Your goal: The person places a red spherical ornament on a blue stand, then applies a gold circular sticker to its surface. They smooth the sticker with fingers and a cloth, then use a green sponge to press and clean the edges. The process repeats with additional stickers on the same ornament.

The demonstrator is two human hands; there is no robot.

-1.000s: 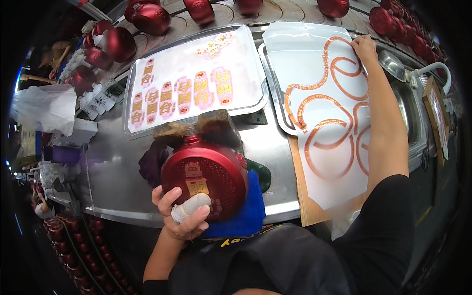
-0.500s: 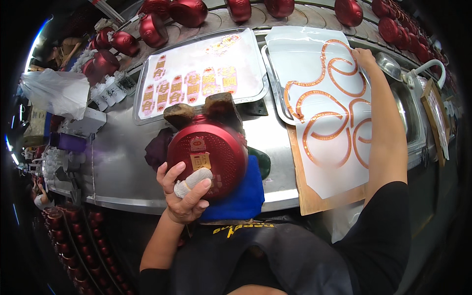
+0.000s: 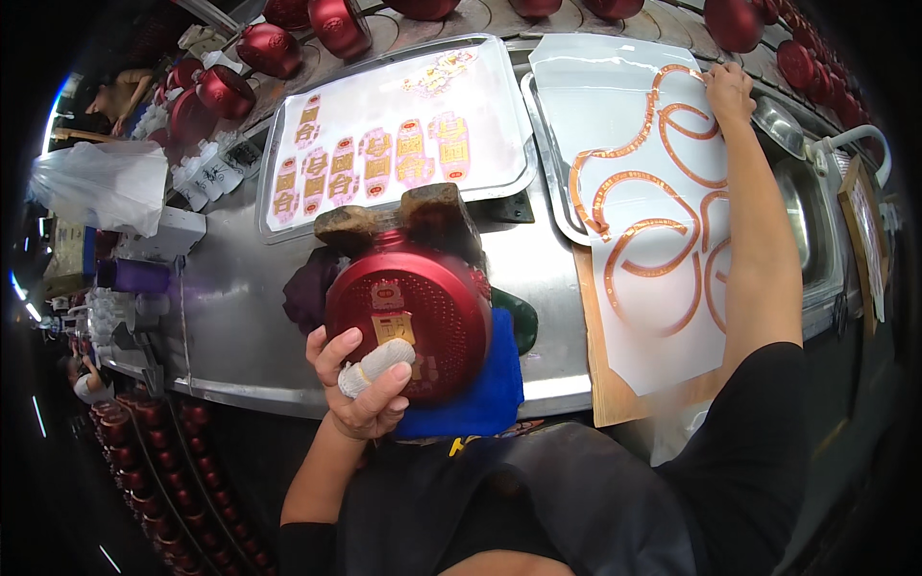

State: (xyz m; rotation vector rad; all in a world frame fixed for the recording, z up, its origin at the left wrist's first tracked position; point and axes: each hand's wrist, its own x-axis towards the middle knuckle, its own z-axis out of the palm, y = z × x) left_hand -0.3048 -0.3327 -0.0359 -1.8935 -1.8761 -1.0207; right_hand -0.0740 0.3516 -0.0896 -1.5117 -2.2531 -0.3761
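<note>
A red pot has its dotted base toward me, with a pink-and-gold decal on it. My left hand is at that base with its fingers apart. A white cloth cover, apparently over the index finger, lies against the decal's lower end; the thumb is beside it. Far to the right, my right hand is at the edge of a pale sheet of curved orange decal strips. Its fingers are curled together beside the end of one strip. What lies between them is hidden.
A tray of small pink-and-gold decals lies behind the pot. Dark blocks stand against the pot's far side, and a blue cloth lies under it. More red pots line the back. A sink is at the right.
My right hand has shifted slightly away from me along the sheet's edge, its fingers more curled. The left hand stays on the pot, and the whole view has shifted a little.
</note>
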